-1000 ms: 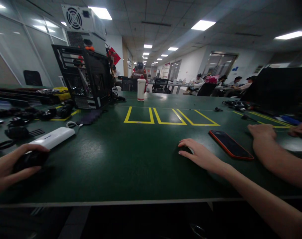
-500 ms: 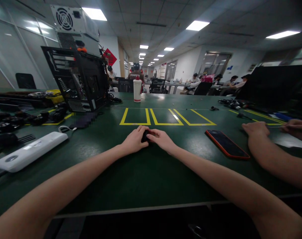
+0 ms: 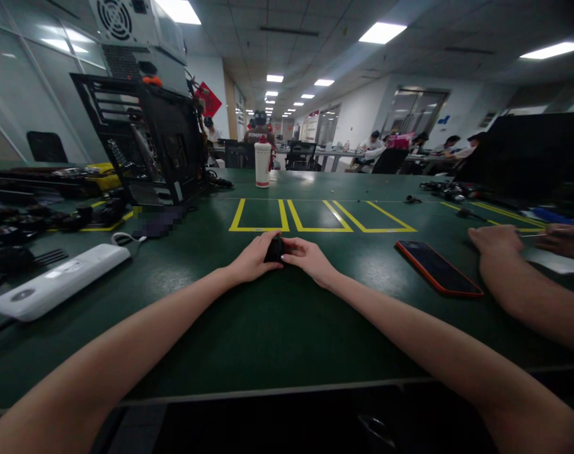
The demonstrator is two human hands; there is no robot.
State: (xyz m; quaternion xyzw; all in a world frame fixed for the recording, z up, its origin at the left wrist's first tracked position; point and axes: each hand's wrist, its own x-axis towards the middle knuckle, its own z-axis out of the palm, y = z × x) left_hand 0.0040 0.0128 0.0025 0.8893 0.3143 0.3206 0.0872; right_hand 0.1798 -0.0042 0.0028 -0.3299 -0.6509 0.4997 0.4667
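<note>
Left hand (image 3: 254,260): ours, grasping a small black object (image 3: 273,250) between thumb and fingers. Right hand (image 3: 311,258): ours, curling in from the other side and pinching the same object's edge with thumb and fingertips.

Small black object: we are keeping it between our two hands, low over the green table (image 3: 249,340), just on our side of the yellow tape outlines (image 3: 258,229); the fingers are hiding much of it.

Phone, orange-edged (image 3: 438,268): lying flat, right of our right hand. White power strip (image 3: 60,280): lying at our left. Bottle, white with red top (image 3: 263,165): standing beyond the tape. Black computer case (image 3: 159,142): standing at far left. Co-worker's hand (image 3: 497,241): resting beyond the phone.
</note>
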